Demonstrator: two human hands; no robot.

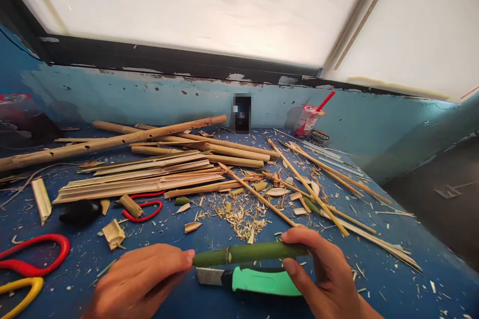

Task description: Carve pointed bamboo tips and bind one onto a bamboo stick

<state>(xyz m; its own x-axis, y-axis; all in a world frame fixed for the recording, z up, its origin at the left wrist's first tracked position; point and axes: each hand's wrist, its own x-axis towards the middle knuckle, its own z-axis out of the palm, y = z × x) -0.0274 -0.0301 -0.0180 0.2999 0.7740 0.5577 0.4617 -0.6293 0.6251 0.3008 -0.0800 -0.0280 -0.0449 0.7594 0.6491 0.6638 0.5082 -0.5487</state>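
Observation:
A short length of green bamboo [258,252] with one node is held level between my two hands, near the front of the blue table. My left hand [144,276] pinches its tapered left end between thumb and fingers. My right hand [324,274] grips the other end, index finger above and thumb below. Just under the bamboo lies a utility knife [264,280] with a light green handle, its wide blade pointing left. The knife's right end is hidden behind my right thumb. Loose shavings [243,214] are heaped beyond the bamboo.
Split bamboo strips [149,179] and long bamboo poles [112,142] lie across the back left. Thin sticks [307,187] spread to the right. Red-handled scissors [48,254] and a yellow handle [26,286] are at front left. A cup with a red straw [309,122] stands by the wall.

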